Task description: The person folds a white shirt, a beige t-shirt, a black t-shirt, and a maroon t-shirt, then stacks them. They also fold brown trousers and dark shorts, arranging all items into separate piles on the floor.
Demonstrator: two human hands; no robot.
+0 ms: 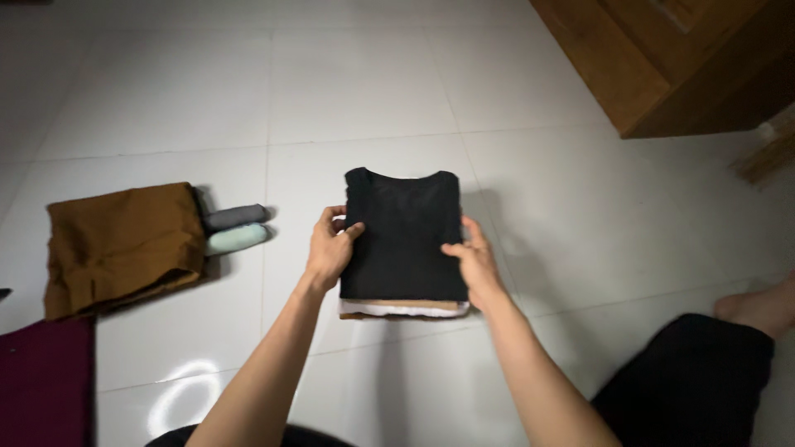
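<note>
On the white tile floor, right in the middle of the view, sits a small pile of folded clothes. A folded black shirt lies on top, its neck hole pointing to 12 o'clock. Under it peek a thin brown layer and a white folded cloth at the 6 o'clock edge.

At 9 o'clock of the shirt, the left hand pinches its side edge, thumb on top and fingers curled under. At 3 o'clock, the right hand rests flat on the other side with fingers close together; I cannot tell if it grips or only presses.

The pile could slip. If one hand pulls harder than the other, the black shirt may slide off the clothes below or come unfolded. The tiles look shiny and smooth, so the whole pile might skid too.

Far out at 9 o'clock lie folded brown trousers, with a grey rolled cloth and a pale green rolled cloth just beside them. A dark red cloth sits at 8 o'clock. A wooden cabinet stands at 1 o'clock. The person's bare foot shows at 4 o'clock.
</note>
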